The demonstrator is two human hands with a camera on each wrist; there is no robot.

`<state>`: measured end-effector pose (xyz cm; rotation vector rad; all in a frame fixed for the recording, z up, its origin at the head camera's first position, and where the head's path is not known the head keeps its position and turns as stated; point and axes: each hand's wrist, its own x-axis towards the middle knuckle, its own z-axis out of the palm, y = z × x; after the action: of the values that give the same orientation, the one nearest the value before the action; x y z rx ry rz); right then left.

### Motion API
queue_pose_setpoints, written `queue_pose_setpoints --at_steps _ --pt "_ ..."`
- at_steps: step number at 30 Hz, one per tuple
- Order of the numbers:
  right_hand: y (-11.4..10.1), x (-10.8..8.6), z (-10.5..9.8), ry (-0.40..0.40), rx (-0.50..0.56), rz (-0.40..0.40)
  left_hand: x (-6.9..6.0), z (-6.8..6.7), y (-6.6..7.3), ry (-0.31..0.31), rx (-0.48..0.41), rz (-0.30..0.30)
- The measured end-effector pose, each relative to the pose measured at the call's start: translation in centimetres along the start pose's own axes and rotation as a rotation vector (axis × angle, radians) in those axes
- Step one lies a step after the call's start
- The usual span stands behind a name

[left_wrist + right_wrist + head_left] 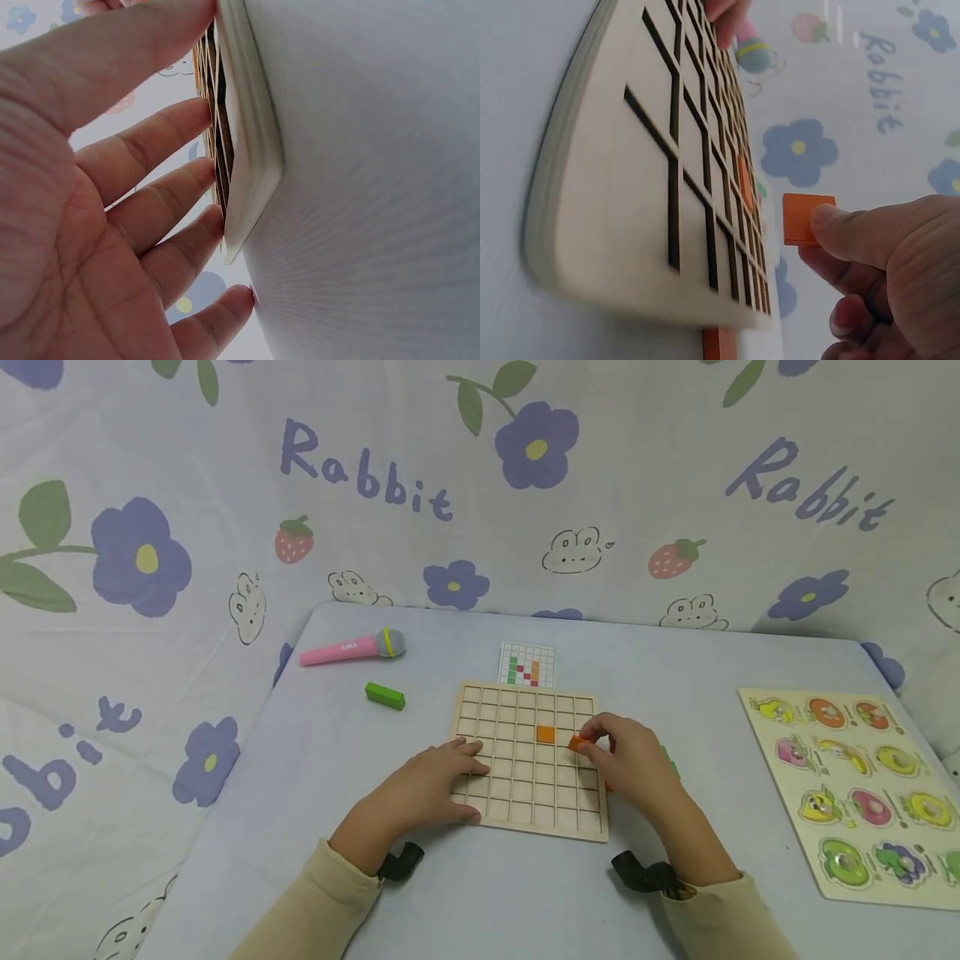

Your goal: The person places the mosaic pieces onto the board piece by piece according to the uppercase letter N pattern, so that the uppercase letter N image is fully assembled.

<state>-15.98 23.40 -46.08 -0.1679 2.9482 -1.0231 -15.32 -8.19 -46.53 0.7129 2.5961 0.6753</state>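
A square wooden grid board lies in the middle of the table. My left hand rests on its left edge; in the left wrist view the spread fingers touch the board's side. Over the right part of the grid, my right hand pinches an orange square tile between thumb and fingertips, held above the surface. Another orange tile sits in a cell further left. Behind the board lies a pattern card with green, red and orange squares on a small grid.
A green block and a pink toy microphone lie to the left. An orange piece is beside the board's right edge, and a green piece is partly hidden by my right hand. A fruit puzzle board lies far right.
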Motion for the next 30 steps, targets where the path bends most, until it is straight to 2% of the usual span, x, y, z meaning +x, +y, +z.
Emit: queue_pose_setpoints --at_steps 7,16,25,30 --pt "-1.5 2.0 1.5 -0.113 -0.008 -0.031 0.1 -0.1 0.1 -0.011 -0.006 -0.011" --pt "-1.5 2.9 2.7 -0.127 0.013 -0.054 0.2 0.0 0.0 -0.013 -0.009 -0.009" --pt "-1.9 2.5 2.9 -0.166 0.005 -0.038 0.1 -0.2 0.2 -0.011 -0.007 -0.008" --pt "-1.9 2.2 3.0 -0.161 -0.005 -0.049 0.1 -0.2 0.2 -0.009 -0.006 -0.003"
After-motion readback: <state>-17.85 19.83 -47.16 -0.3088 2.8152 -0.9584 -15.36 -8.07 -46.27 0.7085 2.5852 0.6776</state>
